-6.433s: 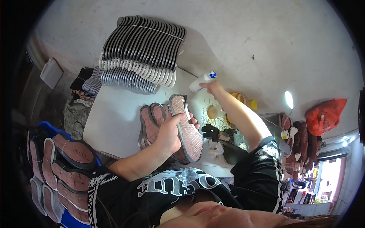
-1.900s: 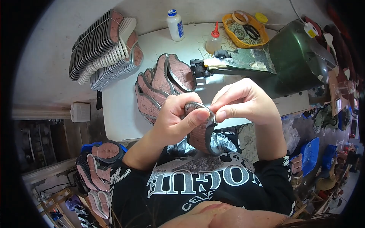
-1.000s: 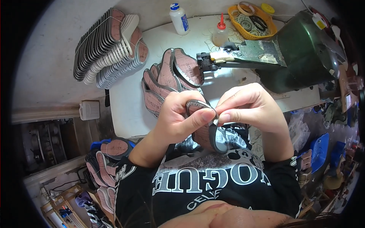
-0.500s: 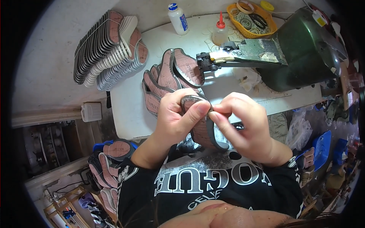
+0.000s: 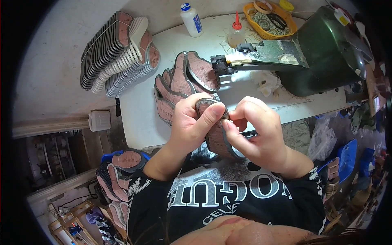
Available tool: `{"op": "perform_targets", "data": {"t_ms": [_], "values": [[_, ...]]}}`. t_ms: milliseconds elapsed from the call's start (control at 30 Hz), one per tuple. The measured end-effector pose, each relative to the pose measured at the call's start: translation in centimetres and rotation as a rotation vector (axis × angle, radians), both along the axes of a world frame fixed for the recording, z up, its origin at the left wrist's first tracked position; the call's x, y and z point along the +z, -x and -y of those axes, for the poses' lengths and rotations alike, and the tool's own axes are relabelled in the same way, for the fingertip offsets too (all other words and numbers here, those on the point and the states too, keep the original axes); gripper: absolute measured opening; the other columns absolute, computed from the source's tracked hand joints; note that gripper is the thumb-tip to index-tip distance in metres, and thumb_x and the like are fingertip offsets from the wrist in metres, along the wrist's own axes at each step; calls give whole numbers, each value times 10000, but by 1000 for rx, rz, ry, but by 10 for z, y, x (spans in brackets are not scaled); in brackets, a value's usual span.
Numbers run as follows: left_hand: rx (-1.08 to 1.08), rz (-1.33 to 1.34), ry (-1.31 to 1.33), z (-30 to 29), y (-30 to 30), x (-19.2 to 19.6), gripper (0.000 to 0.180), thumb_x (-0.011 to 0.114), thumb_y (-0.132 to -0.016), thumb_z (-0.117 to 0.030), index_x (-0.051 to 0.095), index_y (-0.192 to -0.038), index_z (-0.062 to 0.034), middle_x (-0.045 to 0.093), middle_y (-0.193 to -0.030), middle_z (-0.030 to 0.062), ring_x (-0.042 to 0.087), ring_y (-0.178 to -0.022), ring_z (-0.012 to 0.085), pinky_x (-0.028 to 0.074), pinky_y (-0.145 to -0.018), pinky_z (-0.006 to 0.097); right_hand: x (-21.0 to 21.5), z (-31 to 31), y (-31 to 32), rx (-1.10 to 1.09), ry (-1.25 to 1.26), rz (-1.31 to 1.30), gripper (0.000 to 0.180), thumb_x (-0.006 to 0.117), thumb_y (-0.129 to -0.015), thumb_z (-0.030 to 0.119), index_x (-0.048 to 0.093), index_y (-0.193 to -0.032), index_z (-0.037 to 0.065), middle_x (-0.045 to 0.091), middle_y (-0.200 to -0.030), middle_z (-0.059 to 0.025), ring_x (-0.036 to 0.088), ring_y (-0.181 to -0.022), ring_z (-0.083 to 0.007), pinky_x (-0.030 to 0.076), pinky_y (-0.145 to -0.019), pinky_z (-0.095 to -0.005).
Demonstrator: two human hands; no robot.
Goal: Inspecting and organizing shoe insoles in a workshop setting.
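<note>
Close to my chest, my left hand (image 5: 190, 124) grips a curved insole (image 5: 219, 143) with a brownish-pink face and a dark edge. Its thumb lies across the rounded upper end. My right hand (image 5: 259, 134) pinches the insole's edge between thumb and forefinger, right beside the left thumb. Whether a thread or strip sits in that pinch is too small to tell. The insole bends, and its lower end hangs below my fingers. Just beyond my hands, a loose heap of similar insoles (image 5: 175, 81) lies on the white table.
A green machine (image 5: 322, 53) reaches its arm over the white table (image 5: 139, 122). Bundled insoles (image 5: 106, 49) lean at the back left. A white bottle (image 5: 191, 21), a red-tipped bottle (image 5: 236, 36) and a yellow basket (image 5: 269, 22) stand behind. More insoles (image 5: 116, 175) pile low on the left.
The insole has tilted slightly, and its lower end has swung a little to the left. My right hand's fingers have shifted slightly along its edge; both hands keep their hold.
</note>
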State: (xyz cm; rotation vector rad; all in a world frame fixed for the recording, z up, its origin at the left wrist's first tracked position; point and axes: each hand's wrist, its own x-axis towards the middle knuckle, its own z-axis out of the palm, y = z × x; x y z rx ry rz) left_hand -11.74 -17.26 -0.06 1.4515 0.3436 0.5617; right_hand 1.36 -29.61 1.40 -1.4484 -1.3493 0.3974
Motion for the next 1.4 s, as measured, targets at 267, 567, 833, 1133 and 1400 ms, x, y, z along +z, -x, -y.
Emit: {"op": "perform_targets", "data": {"t_ms": [267,567,833,1133,1400], "values": [[-52,105,138,-6,-1,-5,254,613,-919,-247,588,-788,-31,557,-721,-24,460,-661,33,363,-585,202,-1,-8,-8,175,44,-262,164,701,-775,79,582,-841,-12,569,-715,-71,580,-646,-167,468,-597,-270],[-71,67,97,-6,-1,-6,253,607,-922,-279,563,-863,-37,506,-763,-37,434,-705,33,353,-621,196,-4,-11,-12,128,32,-153,158,696,-795,118,608,-822,-10,581,-691,-68,567,-619,-149,455,-563,-274],[-74,95,98,-8,1,-8,423,439,-981,-395,557,-998,11,578,-845,22,506,-783,80,399,-707,233,2,-19,-29,197,38,-130,150,671,-810,107,592,-791,-18,564,-683,-61,545,-582,-134,438,-535,-261],[-100,-132,-91,-3,-3,0,386,396,-997,-322,529,-1078,32,587,-883,62,542,-841,124,418,-770,249,0,-19,-40,244,52,-140,164,641,-795,92,531,-717,-2,482,-621,-52,462,-569,-159,378,-540,-289],[-111,-27,223,9,-7,-22,266,519,-971,-244,521,-1099,-11,574,-971,14,535,-889,66,431,-793,215,-16,-18,-44,-64,-92,-498,143,577,-915,91,613,-864,-37,557,-750,-9,511,-687,-71,417,-620,-216]]}}
